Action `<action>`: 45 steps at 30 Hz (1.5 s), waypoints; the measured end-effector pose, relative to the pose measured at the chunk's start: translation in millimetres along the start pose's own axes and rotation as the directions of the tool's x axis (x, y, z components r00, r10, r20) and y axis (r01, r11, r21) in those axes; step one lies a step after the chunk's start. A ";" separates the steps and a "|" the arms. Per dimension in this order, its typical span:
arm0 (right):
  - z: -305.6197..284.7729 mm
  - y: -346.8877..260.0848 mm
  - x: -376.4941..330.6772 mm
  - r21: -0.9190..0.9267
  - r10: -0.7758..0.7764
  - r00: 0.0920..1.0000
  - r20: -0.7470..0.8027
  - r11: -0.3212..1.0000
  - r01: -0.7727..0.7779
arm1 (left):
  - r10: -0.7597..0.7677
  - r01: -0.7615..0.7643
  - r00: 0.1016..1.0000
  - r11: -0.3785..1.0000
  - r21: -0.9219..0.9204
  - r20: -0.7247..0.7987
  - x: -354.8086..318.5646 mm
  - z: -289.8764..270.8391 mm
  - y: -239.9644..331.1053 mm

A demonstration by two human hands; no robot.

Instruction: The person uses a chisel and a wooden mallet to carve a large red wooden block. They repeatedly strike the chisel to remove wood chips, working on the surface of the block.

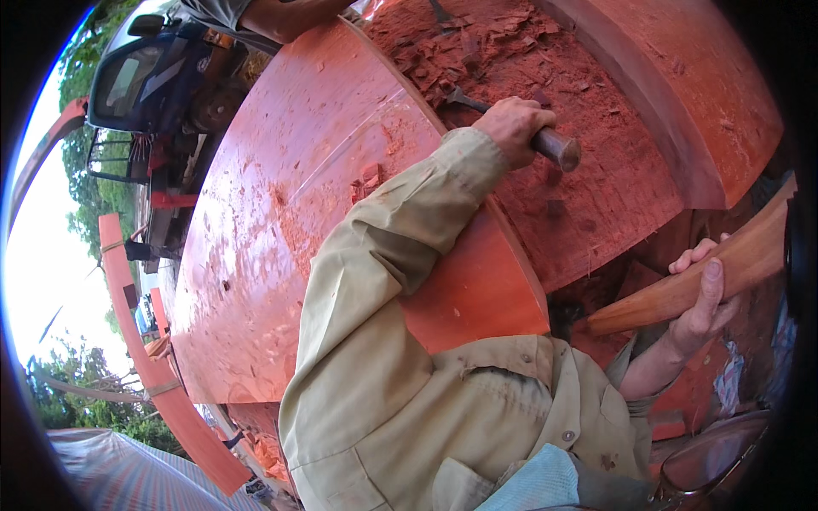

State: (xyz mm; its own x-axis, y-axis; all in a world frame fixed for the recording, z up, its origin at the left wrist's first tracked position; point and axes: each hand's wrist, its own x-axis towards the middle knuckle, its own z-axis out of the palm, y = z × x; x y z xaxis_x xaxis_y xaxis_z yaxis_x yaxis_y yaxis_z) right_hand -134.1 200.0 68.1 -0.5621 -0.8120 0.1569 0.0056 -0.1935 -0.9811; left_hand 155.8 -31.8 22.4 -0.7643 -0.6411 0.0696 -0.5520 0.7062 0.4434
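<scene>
My left hand (514,129) is closed round the wooden handle of a chisel (558,151). Its dark metal blade points to the upper left, low over a rough, hollowed red wood surface (588,204) strewn with chips. On the right, my right hand (703,311) grips a long, smooth wooden club (741,260), tapering toward its lower left end. The club is apart from the chisel. My left sleeve crosses a large, smooth reddish wood panel (247,255), which borders the hollow along a raised edge.
Loose wood chips (477,47) cover the hollow's far part, where another dark metal tool (440,12) lies. Another person's arm (290,19) rests at the panel's far edge. A curved wood wall (682,94) rises on the right. A dark vehicle (128,81) stands at far left.
</scene>
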 end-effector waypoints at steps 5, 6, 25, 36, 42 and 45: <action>92.2 15.9 -9.6 -0.217 -0.125 0.947 0.297 0.956 0.195 | 0.059 -0.057 0.998 0.998 -0.038 0.034 -6.0 1.6 -21.5; 109.4 29.1 -14.5 -0.371 -0.019 0.912 0.409 0.910 0.185 | 0.031 -0.035 0.996 0.998 0.054 0.078 -6.7 -0.8 -25.5; 116.9 4.2 -6.2 -0.247 0.015 0.962 0.271 0.968 0.054 | -0.184 0.189 0.980 0.981 0.055 -0.078 -11.6 -27.5 -23.2; 110.0 52.9 -5.7 -0.373 0.187 0.882 0.431 0.928 -0.015 | -0.217 0.180 0.923 0.974 -0.140 -0.318 -7.0 -26.9 -45.8; 55.3 50.8 10.2 -0.299 0.291 0.910 0.295 0.933 -0.201 | -0.294 -0.041 0.676 0.900 -0.433 -0.676 -1.3 -57.6 -67.1; 39.2 35.5 14.8 -0.276 0.324 0.913 0.250 0.927 -0.254 | -0.509 0.100 0.622 0.806 -0.584 -0.595 -2.5 -76.5 -68.2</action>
State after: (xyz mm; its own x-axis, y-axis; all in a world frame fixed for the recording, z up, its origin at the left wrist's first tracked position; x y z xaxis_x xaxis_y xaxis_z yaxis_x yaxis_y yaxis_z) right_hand -109.8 159.5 40.1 -0.3047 -0.9411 -0.1463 -0.0802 0.1784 -0.9807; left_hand 220.8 -101.4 60.4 0.0035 -0.9370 0.3494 -0.3268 0.3291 0.8860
